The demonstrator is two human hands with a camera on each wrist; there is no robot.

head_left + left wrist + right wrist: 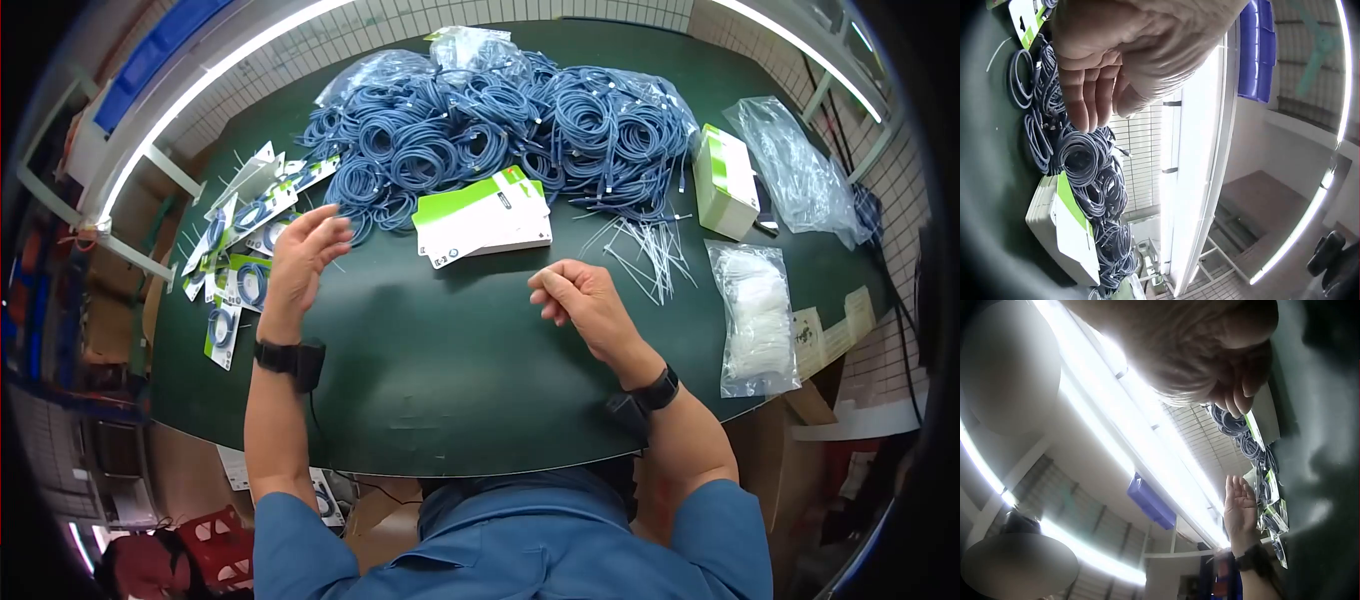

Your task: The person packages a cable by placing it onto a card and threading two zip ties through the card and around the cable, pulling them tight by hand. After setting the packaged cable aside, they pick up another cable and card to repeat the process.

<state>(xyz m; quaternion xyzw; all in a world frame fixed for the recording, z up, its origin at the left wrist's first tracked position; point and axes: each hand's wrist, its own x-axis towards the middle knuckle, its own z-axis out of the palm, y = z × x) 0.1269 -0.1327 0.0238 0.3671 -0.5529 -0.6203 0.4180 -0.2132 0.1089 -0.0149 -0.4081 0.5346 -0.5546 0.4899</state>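
Note:
My left hand (pixel 303 262) is raised over the left side of the table, fingers loosely bent and nothing in them. Nearest to it are packed cable cards (pixel 250 284), white-and-green with a coiled blue cable on each. In the left wrist view its fingers (pixel 1089 100) hang in front of the coiled cables (pixel 1079 156). My right hand (pixel 588 305) hovers right of centre, fingers loosely curled, with no object showing in it. Between the hands, farther back, lies a stack of white-and-green cards (pixel 485 222). White cable ties (pixel 650 258) lie spread beyond the right hand.
A large heap of coiled blue cables (pixel 480 130) fills the back of the green table (pixel 420 370). On the right stand a green-and-white box (pixel 727 185), an empty clear bag (pixel 790 165) and a bag of white ties (pixel 755 320). A light tube runs along the left frame.

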